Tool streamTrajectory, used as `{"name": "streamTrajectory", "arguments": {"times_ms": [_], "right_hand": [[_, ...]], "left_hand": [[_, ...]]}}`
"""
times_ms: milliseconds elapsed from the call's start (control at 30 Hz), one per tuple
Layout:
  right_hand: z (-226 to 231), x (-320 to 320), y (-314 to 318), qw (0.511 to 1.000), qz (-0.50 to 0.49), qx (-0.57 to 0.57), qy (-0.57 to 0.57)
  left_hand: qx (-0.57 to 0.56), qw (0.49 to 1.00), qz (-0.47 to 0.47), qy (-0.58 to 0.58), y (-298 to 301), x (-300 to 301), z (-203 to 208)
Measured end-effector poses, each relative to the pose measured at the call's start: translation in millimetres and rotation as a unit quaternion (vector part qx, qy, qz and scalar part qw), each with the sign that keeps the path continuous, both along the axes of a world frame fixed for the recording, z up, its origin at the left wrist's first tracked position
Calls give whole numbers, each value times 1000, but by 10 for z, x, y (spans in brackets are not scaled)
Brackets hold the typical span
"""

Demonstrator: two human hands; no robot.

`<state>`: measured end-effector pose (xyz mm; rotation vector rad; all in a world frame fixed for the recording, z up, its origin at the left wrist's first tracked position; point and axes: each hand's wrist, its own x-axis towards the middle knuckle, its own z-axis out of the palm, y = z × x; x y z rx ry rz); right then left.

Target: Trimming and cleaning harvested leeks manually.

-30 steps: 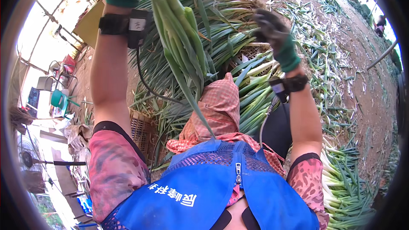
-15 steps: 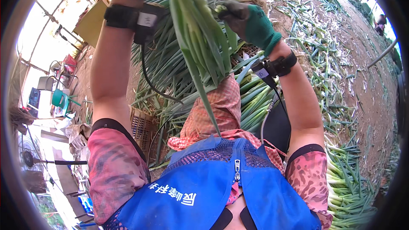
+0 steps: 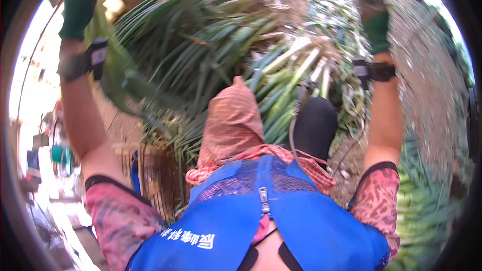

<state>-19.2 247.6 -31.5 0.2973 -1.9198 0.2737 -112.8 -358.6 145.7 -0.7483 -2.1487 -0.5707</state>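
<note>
My left hand [image 3: 83, 2], in a dark green glove, is raised at the upper left. It is closed on a green onion [image 3: 131, 84], whose long broad leaves hang down beside my wrist, smeared by motion. At the upper right, my right hand [image 3: 372, 17], in a similar glove, reaches forward over leaf scraps on the ground. Its fingers are blurred and I cannot see anything in them. Between my arms lies a large heap of green onions [image 3: 196, 55]. More green onions [image 3: 291, 75], their white ends pointing away from me, lie beside my knees.
A brown woven basket [image 3: 155, 170] stands left of my legs. Loose leaf trimmings [image 3: 321, 10] litter the ground ahead. Another row of green onions [image 3: 422, 211] lies at the lower right. A teal object [image 3: 57, 153] is at the far left.
My hands have moved apart. The left has swung left with the green onion, its leaves leaving the space above my knees. My right hand has moved away to the right.
</note>
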Motion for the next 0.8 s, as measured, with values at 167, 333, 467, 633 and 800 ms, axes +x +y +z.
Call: {"name": "streamTrajectory", "arguments": {"times_ms": [167,333,467,633,800], "right_hand": [[118,743,-1546,981,111,161,5],[-761,1218,-1752,972,-21,229,-51],[-1286,1701,-1683,923,-35,192,-332],[-1102,1938,-1454,893,-71,133,-423],[-321,2297,-1066,794,-79,76,-598]], "left_hand": [[-199,963,-42,-176,1346,73,-1125],[-210,698,-287,-621,2355,1124,-2066],[-332,635,-333,-613,2679,1417,-2535],[-401,664,-344,-528,3094,1543,-2346],[-441,731,-398,-337,3635,1945,-1900]]}}
